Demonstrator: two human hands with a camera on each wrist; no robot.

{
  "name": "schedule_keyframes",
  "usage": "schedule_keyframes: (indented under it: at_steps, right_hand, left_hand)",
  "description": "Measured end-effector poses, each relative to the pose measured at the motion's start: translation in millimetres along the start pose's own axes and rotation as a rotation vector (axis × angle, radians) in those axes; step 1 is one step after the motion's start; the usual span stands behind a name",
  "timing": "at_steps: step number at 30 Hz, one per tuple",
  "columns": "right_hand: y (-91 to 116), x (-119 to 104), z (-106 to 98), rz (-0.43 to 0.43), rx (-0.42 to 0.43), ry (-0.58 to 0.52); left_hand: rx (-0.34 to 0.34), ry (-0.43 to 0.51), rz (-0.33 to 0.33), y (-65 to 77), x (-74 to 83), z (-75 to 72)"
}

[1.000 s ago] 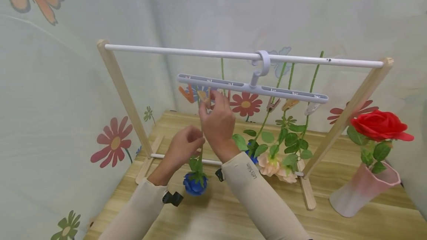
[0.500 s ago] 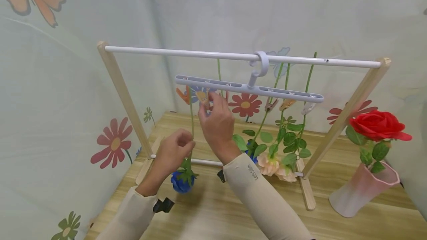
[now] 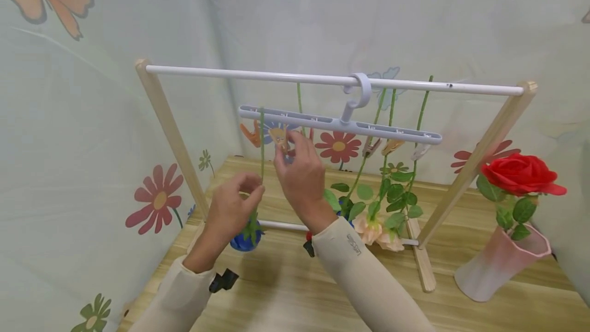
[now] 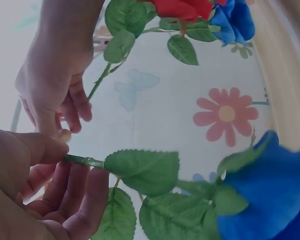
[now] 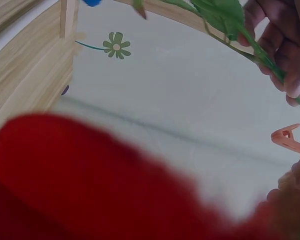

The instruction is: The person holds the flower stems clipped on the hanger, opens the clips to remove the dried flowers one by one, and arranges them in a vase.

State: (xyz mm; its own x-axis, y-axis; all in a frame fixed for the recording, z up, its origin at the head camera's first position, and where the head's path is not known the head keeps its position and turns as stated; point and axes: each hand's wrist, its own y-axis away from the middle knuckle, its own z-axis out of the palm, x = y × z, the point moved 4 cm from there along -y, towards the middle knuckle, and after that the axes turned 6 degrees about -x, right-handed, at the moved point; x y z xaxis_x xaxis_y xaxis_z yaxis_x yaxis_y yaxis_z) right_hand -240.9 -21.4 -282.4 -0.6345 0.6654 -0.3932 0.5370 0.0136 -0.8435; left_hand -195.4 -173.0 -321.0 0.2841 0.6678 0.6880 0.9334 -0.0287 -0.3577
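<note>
- The left hand (image 3: pixel 232 201) is pinching the green stem (image 3: pixel 262 147) of a blue rose (image 3: pixel 246 241), thumb pressing against curled fingers.
- Look at the rose: it is hanging head-down, the bloom sitting just below that hand and the bare stem rising above it, its tip overlapping the hanger (image 3: pixel 344 126) in the head view.
- Up close at the left wrist, leaves are filling the stretch between fingertips and blue petals.
- And the right hand (image 3: pixel 301 175), it is gripping a tan clip (image 3: pixel 278 137) under the hanger, fingers curling in narrow around it.
- The stem is running upright between that tan clip and an orange clip (image 3: pixel 251 135), which is dangling at the hanger's end.
- Over to the vase (image 3: pixel 500 265), pink fading to white: it is standing on the tabletop (image 3: pixel 286 291) at the far right, holding one red rose (image 3: pixel 523 174) with green leaves, bloom well above the rim.
- Along the hanger's other half, a brownish-pink clip (image 3: pixel 371 146), a yellow-orange clip (image 3: pixel 393 146) and a white clip (image 3: pixel 420 151) are holding stems, with peach flowers (image 3: pixel 389 240) drooping low.
- Overhead, the hanger is hooking onto the white bar (image 3: pixel 207 72) of a wooden rack (image 3: pixel 175 137).
- At the right wrist, blurred red is covering much of the view.
</note>
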Motion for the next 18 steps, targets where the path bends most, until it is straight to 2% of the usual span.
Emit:
schedule_keyframes:
  at_steps: [4,8,14,18]
  right_hand:
    - [4.9,-1.1,-10.9,-0.063,0.010,0.006]
    - [13.9,-2.6,-28.6,-0.151,0.075,-0.018]
    - [26.8,-8.3,-55.6,-0.354,0.194,-0.043]
    - [32.8,-14.2,-65.3,-0.484,0.192,-0.048]
  left_hand:
    - [0.048,-0.013,0.040,0.2,8.9,-3.5]
    - [0.074,-0.050,0.080,2.3,19.0,-6.0]
    - [0.126,-0.137,0.210,4.0,35.7,-9.6]
    - [0.152,-0.213,0.276,6.5,46.6,-10.7]
